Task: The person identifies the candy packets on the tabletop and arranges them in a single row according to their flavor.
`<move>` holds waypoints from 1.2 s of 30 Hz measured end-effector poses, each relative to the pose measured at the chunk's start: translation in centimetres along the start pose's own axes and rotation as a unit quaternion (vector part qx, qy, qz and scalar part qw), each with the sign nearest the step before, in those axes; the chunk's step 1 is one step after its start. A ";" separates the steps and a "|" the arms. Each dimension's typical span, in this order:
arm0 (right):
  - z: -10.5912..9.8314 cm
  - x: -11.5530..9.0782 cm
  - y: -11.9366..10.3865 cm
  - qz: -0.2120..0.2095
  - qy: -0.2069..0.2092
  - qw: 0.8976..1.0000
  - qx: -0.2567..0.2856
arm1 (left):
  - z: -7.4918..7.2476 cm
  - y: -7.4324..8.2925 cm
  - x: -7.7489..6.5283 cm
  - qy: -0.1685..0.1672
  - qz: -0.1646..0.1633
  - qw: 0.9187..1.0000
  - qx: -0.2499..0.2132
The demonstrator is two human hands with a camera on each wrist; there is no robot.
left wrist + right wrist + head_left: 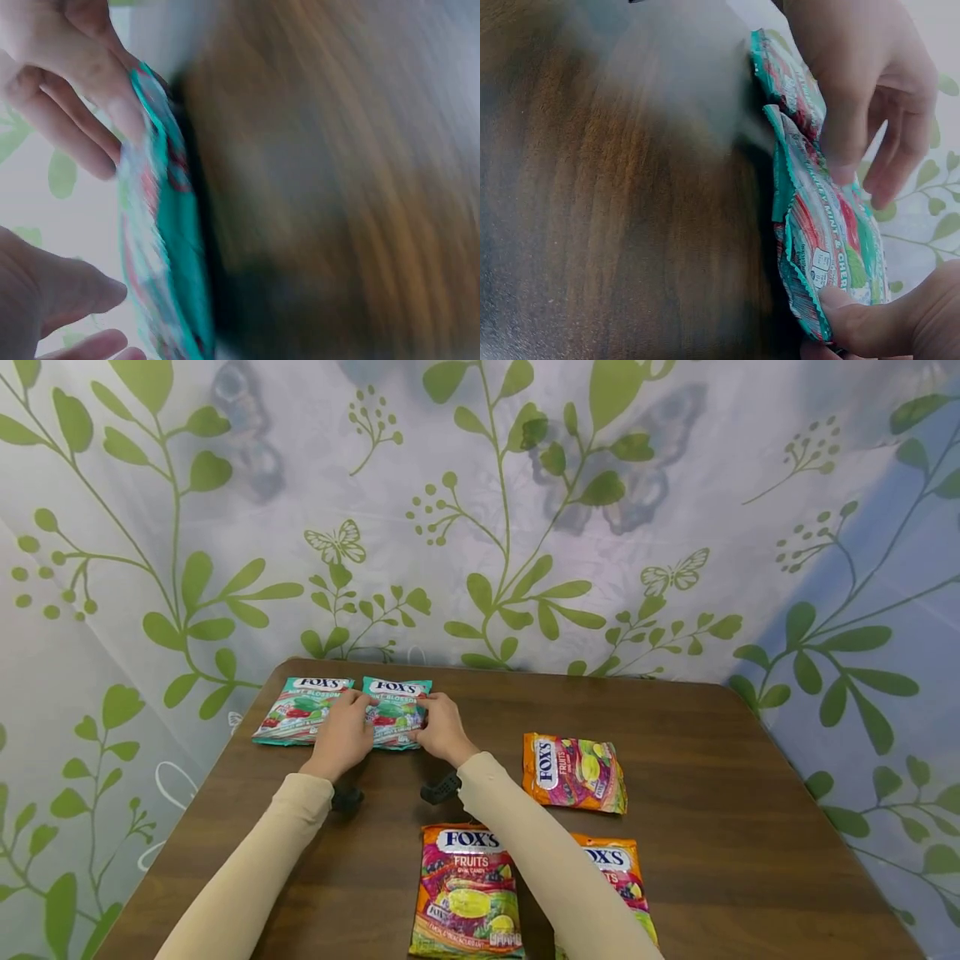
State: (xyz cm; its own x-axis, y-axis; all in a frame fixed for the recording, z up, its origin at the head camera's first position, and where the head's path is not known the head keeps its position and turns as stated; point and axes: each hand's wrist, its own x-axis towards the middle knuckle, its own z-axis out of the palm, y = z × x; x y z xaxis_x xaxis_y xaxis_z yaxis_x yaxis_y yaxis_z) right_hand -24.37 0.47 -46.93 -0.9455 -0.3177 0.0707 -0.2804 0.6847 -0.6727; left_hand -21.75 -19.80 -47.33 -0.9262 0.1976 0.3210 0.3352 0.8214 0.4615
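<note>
Two teal Fox's mint candy bags lie side by side at the table's far left, an outer bag (296,714) and an inner bag (396,714). My right hand (445,728) pinches the right edge of the inner bag, thumb (847,319) on top and a fingertip showing below the edge. From the other side my left hand (347,735) reaches over the gap between the bags and overlaps the outer one. Its thumb (844,154) rests at the inner bag's left side, the fingers loosely bent and apart from it.
Nearer me lie orange-and-purple Fox's fruit candy bags: one sideways (576,772) at the right, one upright (468,893) in front, and another (626,881) partly under my right sleeve. The brown wooden table (720,793) ends at a leaf-patterned curtain (465,527).
</note>
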 end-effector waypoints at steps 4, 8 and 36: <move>-0.4 -0.3 0.0 -0.004 0.001 1.000 0.005 | -0.3 1.5 0.1 0.026 0.002 1.000 -0.010; -0.8 -0.7 0.1 -0.008 0.003 1.000 0.021 | -0.9 2.9 0.3 0.035 -0.018 0.999 -0.020; -11.8 -10.7 5.3 0.009 0.075 0.992 0.099 | 0.3 11.5 0.4 -0.092 0.009 0.966 -0.242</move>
State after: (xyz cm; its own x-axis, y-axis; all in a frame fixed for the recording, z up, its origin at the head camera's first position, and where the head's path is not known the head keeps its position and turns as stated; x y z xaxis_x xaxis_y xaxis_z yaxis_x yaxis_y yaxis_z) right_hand -17.72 15.23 -42.54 -0.9683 -0.1947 0.1564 -0.2391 0.5423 -0.8055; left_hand -18.33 -10.08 -42.10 -0.9191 0.3387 0.2012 0.3524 0.4787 0.8042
